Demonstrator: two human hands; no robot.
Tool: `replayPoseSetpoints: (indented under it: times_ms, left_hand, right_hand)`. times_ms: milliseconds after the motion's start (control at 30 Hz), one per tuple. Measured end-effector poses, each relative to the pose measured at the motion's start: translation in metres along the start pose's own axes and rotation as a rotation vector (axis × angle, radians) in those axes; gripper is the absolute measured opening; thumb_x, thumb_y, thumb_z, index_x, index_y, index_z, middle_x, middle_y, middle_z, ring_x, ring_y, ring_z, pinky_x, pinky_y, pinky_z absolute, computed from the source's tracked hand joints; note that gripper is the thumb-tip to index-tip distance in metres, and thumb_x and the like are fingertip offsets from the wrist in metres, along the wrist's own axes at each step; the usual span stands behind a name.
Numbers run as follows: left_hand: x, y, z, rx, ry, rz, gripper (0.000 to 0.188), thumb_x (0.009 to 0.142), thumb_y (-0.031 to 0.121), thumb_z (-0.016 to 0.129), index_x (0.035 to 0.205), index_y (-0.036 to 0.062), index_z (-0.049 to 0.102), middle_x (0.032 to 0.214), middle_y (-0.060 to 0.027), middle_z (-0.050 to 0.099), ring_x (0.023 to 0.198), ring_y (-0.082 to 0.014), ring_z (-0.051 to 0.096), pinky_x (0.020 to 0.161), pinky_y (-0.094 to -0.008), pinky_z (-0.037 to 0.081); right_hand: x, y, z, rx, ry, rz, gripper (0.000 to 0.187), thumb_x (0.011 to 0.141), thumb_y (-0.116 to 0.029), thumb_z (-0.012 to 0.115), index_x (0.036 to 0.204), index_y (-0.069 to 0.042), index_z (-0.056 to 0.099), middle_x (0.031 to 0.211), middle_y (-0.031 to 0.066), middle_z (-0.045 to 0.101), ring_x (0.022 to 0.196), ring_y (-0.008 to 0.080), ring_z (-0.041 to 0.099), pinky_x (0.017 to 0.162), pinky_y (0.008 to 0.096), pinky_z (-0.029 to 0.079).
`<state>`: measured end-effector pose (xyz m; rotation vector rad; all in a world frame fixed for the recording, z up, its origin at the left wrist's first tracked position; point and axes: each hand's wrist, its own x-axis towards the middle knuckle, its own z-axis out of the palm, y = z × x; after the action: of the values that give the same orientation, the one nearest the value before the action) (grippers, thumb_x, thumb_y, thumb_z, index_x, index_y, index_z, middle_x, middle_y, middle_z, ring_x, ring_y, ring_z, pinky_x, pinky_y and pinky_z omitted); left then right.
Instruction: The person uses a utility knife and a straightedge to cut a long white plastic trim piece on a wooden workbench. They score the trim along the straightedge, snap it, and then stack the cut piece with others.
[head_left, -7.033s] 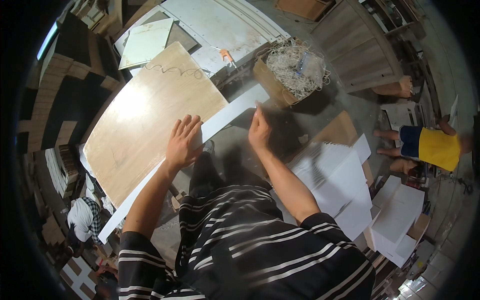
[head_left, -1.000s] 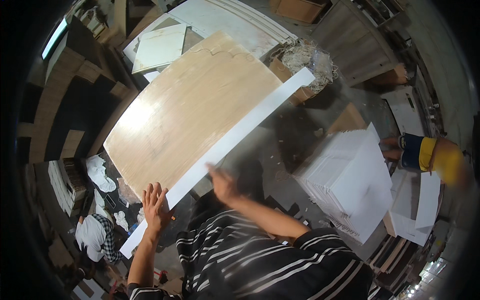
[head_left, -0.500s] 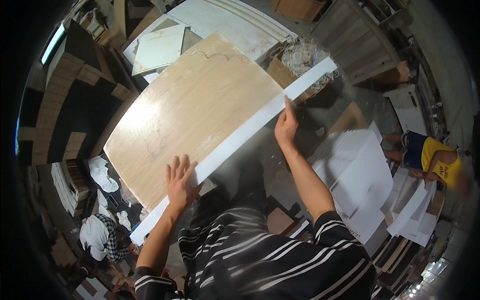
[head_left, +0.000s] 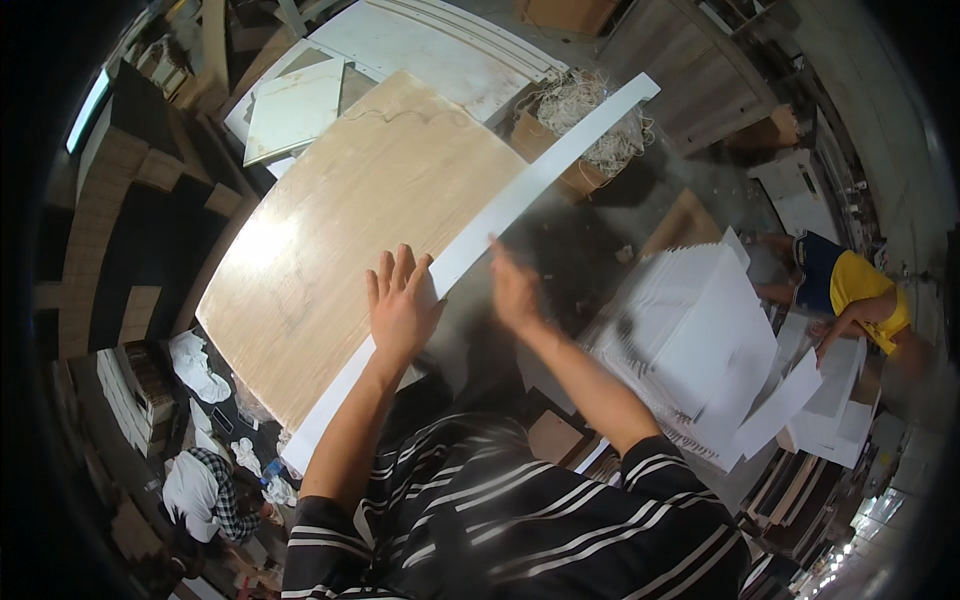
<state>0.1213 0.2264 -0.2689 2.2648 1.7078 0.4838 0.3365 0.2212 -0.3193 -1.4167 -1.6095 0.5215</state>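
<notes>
A wooden worktop [head_left: 350,215] is carrying a white strip [head_left: 537,181] along its near right edge. The left hand [head_left: 403,312] is lying palm-down on the strip, fingers spreading, grip released. The right hand [head_left: 516,292] is pointing its index finger toward the strip's edge; blur is keeping me from telling its grip.

One long white strip [head_left: 500,211] (one wooden worktop [head_left: 350,235])

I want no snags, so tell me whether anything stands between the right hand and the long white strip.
Nothing visible stands between the right hand and the white strip; its extended finger is at the near edge, though blur hides whether they touch.
</notes>
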Motion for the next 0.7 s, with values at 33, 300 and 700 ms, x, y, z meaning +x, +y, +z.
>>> replayPoseSetpoints:
  times_ms: [33, 300, 700]
  left_hand:
    - [-0.002, -0.004, -0.001, -0.011, -0.034, 0.0, 0.081, 0.074, 0.026, 0.087, 0.147, 0.0165, 0.053, 0.161, -0.0146, 0.04, 0.15, -0.0391, 0.033, 0.122, -0.0571, 0.024]
    - [-0.145, -0.1, -0.076, -0.033, -0.132, -0.025, 0.091, 0.072, 0.028, 0.089, 0.151, 0.0099, 0.048, 0.162, -0.0201, 0.038, 0.151, -0.0401, 0.031, 0.123, -0.0548, 0.025]
    - [-0.24, -0.164, -0.11, -0.018, -0.15, -0.041, 0.082, 0.071, 0.008, 0.08, 0.147, 0.0071, 0.051, 0.156, -0.0159, 0.047, 0.149, -0.0412, 0.035, 0.122, -0.0562, 0.026]
  right_hand:
    - [0.017, 0.013, -0.009, 0.059, 0.097, -0.003, 0.046, 0.098, -0.002, 0.052, 0.143, -0.01, 0.059, 0.106, 0.0241, 0.07, 0.09, 0.0396, 0.069, 0.08, 0.0429, 0.055]
    - [0.11, 0.06, -0.052, -0.368, 0.091, 0.176, 0.053, 0.095, -0.002, 0.05, 0.146, -0.015, 0.056, 0.112, 0.0287, 0.069, 0.102, 0.0478, 0.065, 0.088, 0.0532, 0.051]
    - [-0.07, -0.112, 0.08, -0.117, -0.239, 0.02, 0.058, 0.089, 0.008, 0.046, 0.145, -0.004, 0.054, 0.101, 0.0255, 0.064, 0.097, 0.0442, 0.064, 0.082, 0.0506, 0.053]
